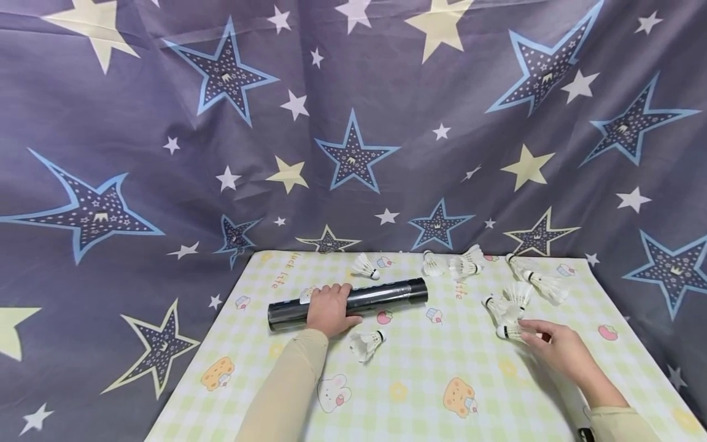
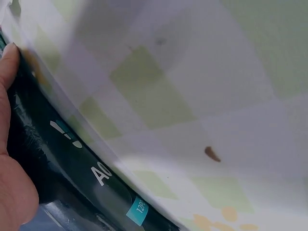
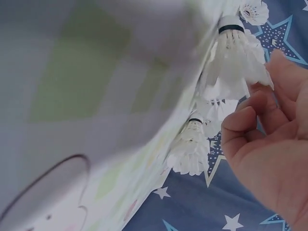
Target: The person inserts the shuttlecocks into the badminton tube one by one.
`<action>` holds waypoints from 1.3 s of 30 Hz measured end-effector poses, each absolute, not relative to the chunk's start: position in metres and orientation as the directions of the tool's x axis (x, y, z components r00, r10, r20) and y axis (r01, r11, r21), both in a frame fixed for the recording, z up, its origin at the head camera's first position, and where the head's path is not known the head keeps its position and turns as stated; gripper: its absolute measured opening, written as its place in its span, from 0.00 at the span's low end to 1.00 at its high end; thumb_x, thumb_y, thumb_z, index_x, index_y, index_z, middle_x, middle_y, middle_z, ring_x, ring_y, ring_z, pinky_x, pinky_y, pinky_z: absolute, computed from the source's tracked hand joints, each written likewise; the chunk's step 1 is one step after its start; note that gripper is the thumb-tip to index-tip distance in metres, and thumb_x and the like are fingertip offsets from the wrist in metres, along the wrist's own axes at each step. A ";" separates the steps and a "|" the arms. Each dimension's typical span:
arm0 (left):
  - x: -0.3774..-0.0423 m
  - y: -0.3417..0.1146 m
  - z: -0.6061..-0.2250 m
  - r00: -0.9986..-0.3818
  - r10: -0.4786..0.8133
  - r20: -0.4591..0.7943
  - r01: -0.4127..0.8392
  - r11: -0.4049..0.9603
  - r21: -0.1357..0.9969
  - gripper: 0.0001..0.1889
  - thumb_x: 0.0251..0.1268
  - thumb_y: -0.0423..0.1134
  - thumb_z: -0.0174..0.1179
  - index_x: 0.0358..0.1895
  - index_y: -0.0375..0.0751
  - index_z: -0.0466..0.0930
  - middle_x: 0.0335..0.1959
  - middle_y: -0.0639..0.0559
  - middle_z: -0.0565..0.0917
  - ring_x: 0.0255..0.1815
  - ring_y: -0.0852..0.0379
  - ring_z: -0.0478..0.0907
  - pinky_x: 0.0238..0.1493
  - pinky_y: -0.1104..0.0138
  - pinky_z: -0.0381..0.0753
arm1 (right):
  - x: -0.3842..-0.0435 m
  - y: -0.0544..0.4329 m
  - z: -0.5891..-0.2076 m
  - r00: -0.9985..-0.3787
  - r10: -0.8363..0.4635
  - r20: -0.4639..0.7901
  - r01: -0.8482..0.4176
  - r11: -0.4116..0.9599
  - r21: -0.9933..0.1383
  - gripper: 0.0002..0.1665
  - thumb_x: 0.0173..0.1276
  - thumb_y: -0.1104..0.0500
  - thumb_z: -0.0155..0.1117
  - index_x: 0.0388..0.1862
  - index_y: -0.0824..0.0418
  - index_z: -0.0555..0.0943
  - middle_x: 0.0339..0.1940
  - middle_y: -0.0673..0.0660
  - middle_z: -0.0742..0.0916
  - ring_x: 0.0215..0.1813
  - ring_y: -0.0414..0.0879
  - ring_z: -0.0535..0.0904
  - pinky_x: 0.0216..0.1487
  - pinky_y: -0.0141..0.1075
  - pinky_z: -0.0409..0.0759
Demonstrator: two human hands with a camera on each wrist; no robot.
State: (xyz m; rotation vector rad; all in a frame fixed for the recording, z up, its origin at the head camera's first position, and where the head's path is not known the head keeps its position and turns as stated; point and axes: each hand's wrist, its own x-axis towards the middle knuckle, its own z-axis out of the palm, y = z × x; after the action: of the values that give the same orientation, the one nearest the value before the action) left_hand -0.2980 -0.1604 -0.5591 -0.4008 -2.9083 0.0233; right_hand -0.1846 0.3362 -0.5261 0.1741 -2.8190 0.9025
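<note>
A sleeve (image 1: 283, 393) leads to the left hand (image 1: 328, 310), wrapped round the tube (image 1: 386, 296) nearer the surface's (image 1: 420, 362) left edge, contents hidden; loose shuttlecocks (image 1: 363, 347) lie outside it, and the right hand (image 1: 564, 353) pinches a shuttlecock (image 1: 509, 333) toward the right edge.

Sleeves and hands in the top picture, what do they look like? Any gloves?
The left sleeve and right sleeve are both pale beige and look plain. The left hand and right hand are bare, with no gloves. A small black thing shows beside the right sleeve; I can't tell what it is.
</note>
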 end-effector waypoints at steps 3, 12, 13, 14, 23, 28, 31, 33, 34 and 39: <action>-0.297 -0.160 -0.558 -0.942 0.274 0.192 0.270 0.962 -0.043 0.48 0.54 0.77 0.72 0.72 0.51 0.74 0.59 0.47 0.87 0.58 0.44 0.84 0.64 0.46 0.81 | -0.186 0.336 -0.522 -0.983 -0.054 0.174 -0.145 0.812 -0.566 0.18 0.76 0.57 0.71 0.59 0.64 0.89 0.32 0.56 0.89 0.32 0.28 0.72 0.32 0.31 0.74; -0.283 -0.168 -0.526 -0.913 0.323 0.248 0.349 0.935 0.068 0.44 0.55 0.62 0.80 0.71 0.46 0.75 0.59 0.44 0.87 0.56 0.42 0.84 0.63 0.46 0.81 | -0.186 0.342 -0.501 -0.993 0.049 0.107 -0.043 0.697 -0.716 0.28 0.80 0.45 0.66 0.65 0.64 0.86 0.57 0.53 0.93 0.46 0.08 0.70 0.43 0.16 0.76; -0.280 -0.170 -0.520 -0.910 0.323 0.260 0.355 0.931 0.085 0.44 0.55 0.61 0.81 0.72 0.45 0.75 0.60 0.43 0.87 0.57 0.42 0.84 0.63 0.46 0.80 | -0.185 0.341 -0.497 -0.991 0.066 0.114 -0.040 0.674 -0.738 0.29 0.80 0.44 0.66 0.66 0.65 0.86 0.55 0.46 0.93 0.47 0.08 0.69 0.43 0.14 0.75; -0.278 -0.173 -0.516 -0.908 0.321 0.271 0.357 0.929 0.096 0.44 0.55 0.60 0.81 0.72 0.45 0.75 0.60 0.43 0.87 0.58 0.42 0.84 0.63 0.47 0.80 | -0.185 0.339 -0.494 -0.989 0.084 0.124 -0.040 0.652 -0.757 0.30 0.80 0.44 0.66 0.66 0.65 0.85 0.54 0.38 0.91 0.47 0.07 0.69 0.43 0.13 0.74; -0.246 -0.197 -0.497 -0.891 0.268 0.365 0.346 0.923 0.167 0.45 0.51 0.61 0.83 0.70 0.47 0.76 0.60 0.46 0.87 0.59 0.44 0.84 0.64 0.48 0.80 | -0.185 0.298 -0.460 -0.938 0.279 0.206 -0.072 0.424 -0.903 0.30 0.79 0.48 0.68 0.67 0.69 0.83 0.44 0.14 0.82 0.49 0.09 0.76 0.48 0.10 0.75; -0.235 -0.197 -0.505 -0.872 0.297 0.388 0.377 0.915 0.145 0.45 0.49 0.62 0.83 0.70 0.48 0.77 0.59 0.47 0.88 0.59 0.44 0.85 0.65 0.47 0.81 | -0.190 0.266 -0.458 -0.950 0.236 0.204 -0.116 0.340 -0.933 0.28 0.80 0.51 0.67 0.67 0.71 0.82 0.44 0.17 0.84 0.50 0.14 0.80 0.51 0.12 0.77; -0.231 -0.196 -0.511 -0.859 0.314 0.405 0.398 0.906 0.141 0.45 0.49 0.61 0.84 0.70 0.48 0.77 0.59 0.47 0.88 0.59 0.44 0.85 0.65 0.46 0.81 | -0.194 0.249 -0.458 -0.965 0.177 0.194 -0.125 0.341 -0.932 0.27 0.81 0.51 0.66 0.68 0.70 0.83 0.47 0.21 0.86 0.51 0.15 0.80 0.52 0.13 0.77; -0.229 -0.194 -0.513 -0.849 0.327 0.415 0.414 0.900 0.138 0.45 0.49 0.61 0.84 0.70 0.48 0.77 0.59 0.48 0.88 0.58 0.44 0.85 0.66 0.46 0.81 | -0.196 0.238 -0.458 -0.973 0.130 0.192 -0.138 0.343 -0.929 0.26 0.81 0.51 0.66 0.67 0.68 0.84 0.53 0.31 0.90 0.52 0.16 0.80 0.53 0.14 0.77; -0.228 -0.193 -0.513 -0.844 0.333 0.420 0.421 0.897 0.136 0.44 0.49 0.61 0.84 0.70 0.48 0.77 0.59 0.48 0.88 0.58 0.45 0.85 0.66 0.46 0.81 | -0.197 0.232 -0.457 -0.976 0.103 0.190 -0.143 0.356 -0.924 0.26 0.81 0.50 0.66 0.67 0.67 0.84 0.56 0.38 0.91 0.53 0.16 0.80 0.54 0.14 0.77; -0.224 -0.188 -0.515 -0.842 0.355 0.407 0.434 0.893 0.119 0.44 0.52 0.63 0.82 0.70 0.50 0.76 0.60 0.49 0.87 0.59 0.46 0.85 0.66 0.46 0.81 | -0.201 0.209 -0.459 -0.982 -0.018 0.188 -0.180 0.384 -0.905 0.23 0.81 0.51 0.65 0.66 0.64 0.86 0.66 0.62 0.88 0.56 0.18 0.79 0.56 0.16 0.77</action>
State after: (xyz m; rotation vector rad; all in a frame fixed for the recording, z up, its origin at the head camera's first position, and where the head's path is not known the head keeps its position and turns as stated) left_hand -0.2244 -0.1878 -0.5151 -0.5806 -2.6803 -0.2916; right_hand -0.2010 0.2087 -0.4593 0.1799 -2.4882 1.6563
